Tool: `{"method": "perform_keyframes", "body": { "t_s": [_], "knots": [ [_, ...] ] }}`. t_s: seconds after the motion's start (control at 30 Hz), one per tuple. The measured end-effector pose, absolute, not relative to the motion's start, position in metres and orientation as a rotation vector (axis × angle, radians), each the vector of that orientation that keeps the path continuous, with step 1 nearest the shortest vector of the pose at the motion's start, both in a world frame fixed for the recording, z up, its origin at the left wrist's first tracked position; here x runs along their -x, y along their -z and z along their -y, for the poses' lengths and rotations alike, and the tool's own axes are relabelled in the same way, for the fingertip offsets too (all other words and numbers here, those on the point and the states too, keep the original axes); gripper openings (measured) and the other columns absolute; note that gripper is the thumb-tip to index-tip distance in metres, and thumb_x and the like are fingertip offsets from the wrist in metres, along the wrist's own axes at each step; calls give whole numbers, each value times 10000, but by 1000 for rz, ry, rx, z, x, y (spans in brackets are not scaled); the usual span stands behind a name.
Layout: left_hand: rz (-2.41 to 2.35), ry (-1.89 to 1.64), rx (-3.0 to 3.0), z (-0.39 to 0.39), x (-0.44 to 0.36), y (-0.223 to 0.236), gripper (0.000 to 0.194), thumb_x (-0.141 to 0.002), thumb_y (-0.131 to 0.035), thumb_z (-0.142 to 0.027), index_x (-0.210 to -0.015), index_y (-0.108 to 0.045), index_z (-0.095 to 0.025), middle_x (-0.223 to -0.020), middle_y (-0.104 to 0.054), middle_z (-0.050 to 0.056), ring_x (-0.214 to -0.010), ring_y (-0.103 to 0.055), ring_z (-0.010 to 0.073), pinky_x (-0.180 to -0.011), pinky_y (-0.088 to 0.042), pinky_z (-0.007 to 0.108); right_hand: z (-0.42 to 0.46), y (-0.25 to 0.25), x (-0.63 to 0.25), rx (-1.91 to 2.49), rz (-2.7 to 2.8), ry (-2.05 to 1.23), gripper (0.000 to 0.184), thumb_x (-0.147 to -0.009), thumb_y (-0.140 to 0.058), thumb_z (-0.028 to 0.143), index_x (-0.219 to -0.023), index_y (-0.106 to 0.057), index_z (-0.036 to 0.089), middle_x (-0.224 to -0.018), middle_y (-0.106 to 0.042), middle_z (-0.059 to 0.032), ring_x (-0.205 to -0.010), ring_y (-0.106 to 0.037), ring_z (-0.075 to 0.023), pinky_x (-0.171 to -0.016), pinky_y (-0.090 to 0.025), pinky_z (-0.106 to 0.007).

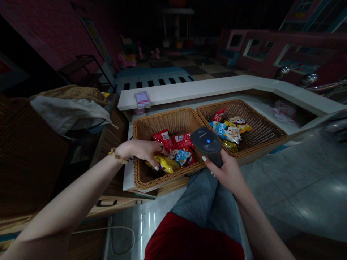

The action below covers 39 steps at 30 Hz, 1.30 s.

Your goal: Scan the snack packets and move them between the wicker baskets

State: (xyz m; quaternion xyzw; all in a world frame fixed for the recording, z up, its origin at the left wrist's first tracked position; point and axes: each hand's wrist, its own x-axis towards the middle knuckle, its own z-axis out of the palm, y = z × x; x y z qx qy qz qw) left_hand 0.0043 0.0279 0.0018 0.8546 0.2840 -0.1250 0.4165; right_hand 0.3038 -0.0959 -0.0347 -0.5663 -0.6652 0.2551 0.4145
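My left hand [145, 150] is down in the left wicker basket [162, 121], over a yellow snack bag [166, 164]. Its thumb and fingers are spread apart at the bag's upper left end; some fingertips are hidden. Red snack bags [162, 137] and a blue-and-white snack bag [182, 157] lie beside it in the same basket. In my right hand [229, 171] is a black barcode scanner [206, 141] with a lit blue light, gripped by its handle above the basket's right front corner. A second wicker basket [262, 126] to the right holds a blue-and-white bag [225, 131] and several others.
Both baskets stand on a counter below a raised white ledge [189, 88]. On the ledge is a blurred purple item [142, 99]. A white cloth bag [73, 112] lies at the left, above wooden drawers [119, 202]. A cable [132, 234] hangs below.
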Motion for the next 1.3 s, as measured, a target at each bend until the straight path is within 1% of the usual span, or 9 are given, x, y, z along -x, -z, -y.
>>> {"method": "perform_keyframes", "body": {
  "t_s": [0.1,0.23,0.47,0.63,0.8,1.0,1.1,1.2,1.3],
  "knots": [
    [-769,365,-2191,-28,-6,3,496,-681,-859,-412,-1138,-785,-234,-1107,-795,39,-982,-700,243,-882,-519,273,95,35,-304,1417,1670,-640,193,-888,-625,369,-1007,-664,222,-811,-755,-29,-718,-705,-235,-672,-530,-302],
    [-849,424,-2282,-30,-6,0,488,-718,-811,-403,-1171,-764,-229,-1131,-788,45,-1025,-686,247,-908,-494,277,95,36,-304,1414,1671,-618,205,-888,-624,373,-1011,-672,216,-871,-771,-49,-780,-712,-244,-686,-538,-300],
    [-967,74,-2456,-34,-9,-31,407,-771,-797,-355,-1167,-735,-284,-1053,-779,-2,-1053,-678,242,-1080,-373,342,96,36,-303,1410,1654,-641,226,-881,-638,367,-1040,-674,212,-863,-769,-43,-770,-715,-242,-700,-545,-301],
    [-929,-226,-2408,-39,-29,-29,378,-825,-758,-341,-1194,-711,-274,-1116,-754,17,-1010,-691,206,-923,-459,274,95,37,-303,1429,1654,-636,221,-882,-635,362,-1038,-683,212,-853,-773,-44,-746,-716,-240,-687,-549,-300],
    [-792,-215,-2118,-54,-44,-5,348,-846,-688,-343,-1166,-694,-208,-943,-758,16,-802,-688,159,-748,-499,241,95,38,-304,1414,1665,-641,235,-882,-641,366,-1056,-685,214,-952,-789,-63,-836,-734,-255,-702,-554,-296],
    [-1031,-332,-2070,-59,-58,21,314,-811,-712,-476,-899,-685,-176,-791,-719,24,-692,-631,167,-630,-469,252,95,37,-302,1407,1653,-649,258,-882,-638,357,-1089,-680,209,-995,-792,-74,-891,-741,-267,-736,-560,-307],
    [-1115,-322,-2002,-54,-67,27,369,-770,-752,-521,-873,-654,-181,-691,-686,5,-612,-607,164,-545,-431,255,95,36,-302,1400,1650,-649,261,-882,-638,358,-1094,-679,211,-997,-792,-72,-893,-742,-266,-741,-562,-311],
    [-1204,-360,-1904,-53,-72,28,342,-707,-805,-412,-902,-646,-181,-637,-651,-24,-565,-586,157,-512,-410,255,95,36,-303,1406,1657,-652,251,-881,-639,355,-1085,-681,215,-1018,-791,-75,-920,-742,-271,-740,-564,-310],
    [-1176,-524,-1799,-55,-73,25,378,-623,-835,-235,-953,-666,-162,-846,-716,11,-751,-660,161,-653,-491,249,95,37,-303,1422,1662,-646,246,-880,-640,357,-1073,-681,209,-1023,-791,-86,-928,-740,-280,-744,-567,-320]
  ]
}}
